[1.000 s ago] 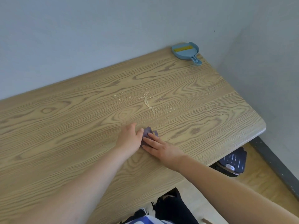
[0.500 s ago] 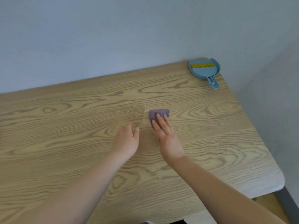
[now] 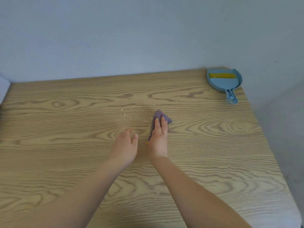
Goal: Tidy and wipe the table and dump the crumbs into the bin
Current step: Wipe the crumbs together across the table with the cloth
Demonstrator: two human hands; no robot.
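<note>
The right hand (image 3: 158, 139) lies flat on the purple cloth (image 3: 162, 116), fingers straight and close together, pressing it to the wooden table (image 3: 65, 162) near the middle. The cloth pokes out past the fingertips and along the hand's left edge. Just to the cloth's left, a thin trail of pale crumbs (image 3: 136, 117) runs across the grain, with a few more specks scattered a little further back. The left hand (image 3: 126, 145) sits just beside the right one, palm down, holding nothing; its fingers bend loosely downward, thumb out toward the right hand, and whether it touches the tabletop cannot be told. Over in the far right corner, well apart from both hands, a blue dustpan (image 3: 224, 83) lies flat with its handle pointing toward the person, a yellow-bristled brush (image 3: 222, 75) nested inside it. A plain pale wall (image 3: 131, 38) stands behind the table.
</note>
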